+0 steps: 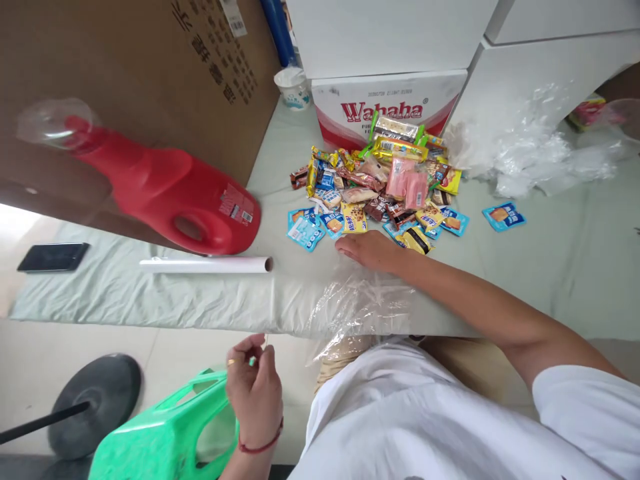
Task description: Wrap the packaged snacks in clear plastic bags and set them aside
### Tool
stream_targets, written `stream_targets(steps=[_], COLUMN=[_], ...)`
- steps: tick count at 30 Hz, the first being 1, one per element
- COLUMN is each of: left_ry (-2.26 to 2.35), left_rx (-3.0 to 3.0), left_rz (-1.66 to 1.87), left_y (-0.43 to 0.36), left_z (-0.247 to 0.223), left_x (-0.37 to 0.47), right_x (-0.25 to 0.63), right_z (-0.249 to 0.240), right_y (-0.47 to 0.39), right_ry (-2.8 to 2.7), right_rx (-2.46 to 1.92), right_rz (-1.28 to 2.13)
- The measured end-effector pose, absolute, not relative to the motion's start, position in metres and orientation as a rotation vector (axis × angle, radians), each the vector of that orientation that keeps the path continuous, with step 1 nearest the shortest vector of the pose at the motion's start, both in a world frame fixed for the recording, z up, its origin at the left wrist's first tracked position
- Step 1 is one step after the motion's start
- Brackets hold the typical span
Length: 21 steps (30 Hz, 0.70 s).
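Clear plastic [360, 303] overhanging the near edge of the table [575, 267] could slip if the right hand [370, 250] snags it, that grip and the curled left hand's [255, 393] being unclear to me.

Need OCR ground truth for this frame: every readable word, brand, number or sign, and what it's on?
"Wahaha ®": white-and-red carton
"PU…", "FO…": same carton, cut off by snack packets
"温馨提示": brown cardboard, rotated
Too small or blurred: carton's top number line, cardboard's smaller print, red bottle label, packet print.
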<state>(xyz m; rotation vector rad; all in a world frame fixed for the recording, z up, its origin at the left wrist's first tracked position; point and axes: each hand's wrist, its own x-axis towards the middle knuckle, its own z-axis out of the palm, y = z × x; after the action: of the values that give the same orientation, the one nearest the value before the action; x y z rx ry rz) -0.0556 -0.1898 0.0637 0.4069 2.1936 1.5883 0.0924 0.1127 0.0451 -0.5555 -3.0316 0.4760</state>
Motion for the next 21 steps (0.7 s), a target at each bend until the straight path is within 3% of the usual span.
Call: stream_targets(steps=[2,4,8,13,17,21], left_ry=[2.215,1.892,1.527,1.549,1.539,1.547], left_rx=[0.818,1.139,1.474,1.505,1.413,1.469], left_rz=[1.672,1.495,1.133,1.099,1.162,1.135], left_y=[-0.163,-0.129,-0.066,-0.046,-0.052,-0.054], left_z=[0.086,0.095,0.064,0.012,0.009,0.009], left_x=[-0.048,-0.036,-0.009,0.003,0.005,0.007], right_x=[0.088,0.084,0.083,0.133,0.18,0.188], right_z=[0.047,0.049,0.061,0.082,0.079,0.062], right_y=[0.11,0.11,0.119,0.111,0.053,0.004], right_ry=[-3.071,-3.078,-3.015,-2.577,-2.37,-2.411], right_rx=[-0.517,-0.485,-0.569,-0.984,-1.27,-1.364], right_rz=[0.414,0.383,0.447,0.595,0.742,0.642])
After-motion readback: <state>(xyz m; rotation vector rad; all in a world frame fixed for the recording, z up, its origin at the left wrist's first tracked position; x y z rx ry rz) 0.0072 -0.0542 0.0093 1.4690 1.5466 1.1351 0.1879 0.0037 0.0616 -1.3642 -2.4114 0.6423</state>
